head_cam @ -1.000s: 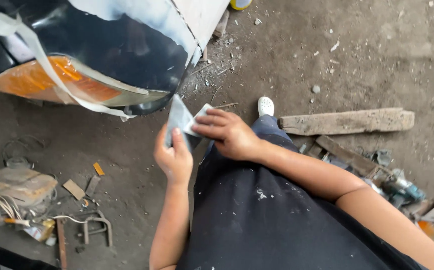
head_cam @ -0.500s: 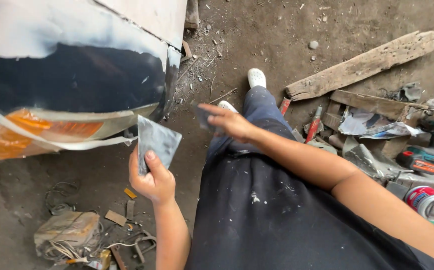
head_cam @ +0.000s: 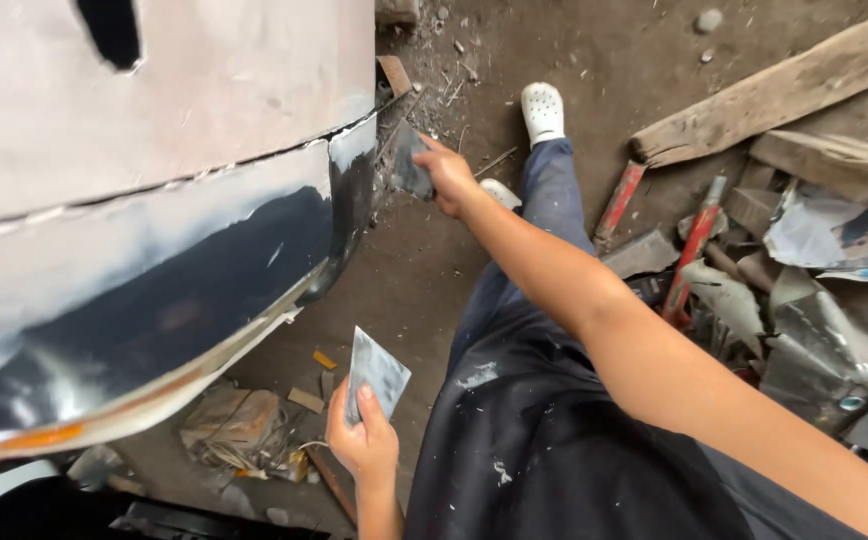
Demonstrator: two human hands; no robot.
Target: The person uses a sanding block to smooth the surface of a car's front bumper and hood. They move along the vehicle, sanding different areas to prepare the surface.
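The right hand [head_cam: 451,178] closes its grip on a small dark sheet of sandpaper [head_cam: 411,163], fingers curled over its right edge, and holds it just beside the lower corner of the car panel [head_cam: 154,200], where the pale filler gives way to dark paint; whether the sheet touches the panel cannot be told. The right arm stretches out from the lower right of the view toward that corner. The left hand [head_cam: 362,440] is lower and nearer the body, below the panel's bottom edge, pinching a grey square sheet [head_cam: 376,372] between thumb and fingers so that the sheet stands up above the hand. The panel fills the left side of the view: pale grey on top with a dark cut-out hole near its upper edge, a seam running across it, and a glossy black patch lower down that ends in a pale rim with an orange streak. Right of the panel are the person's dark trousers [head_cam: 544,440], flecked with white, and a white shoe [head_cam: 542,110] planted on the dirt floor [head_cam: 594,60]. Under the panel, left of the left hand, lies a crumpled brown bundle [head_cam: 234,425] with small wood scraps. Well to the right of the panel a rough wooden plank [head_cam: 774,90] lies slanted, and below it two red-handled tools [head_cam: 694,250] rest among scraps of sheet metal [head_cam: 834,240].
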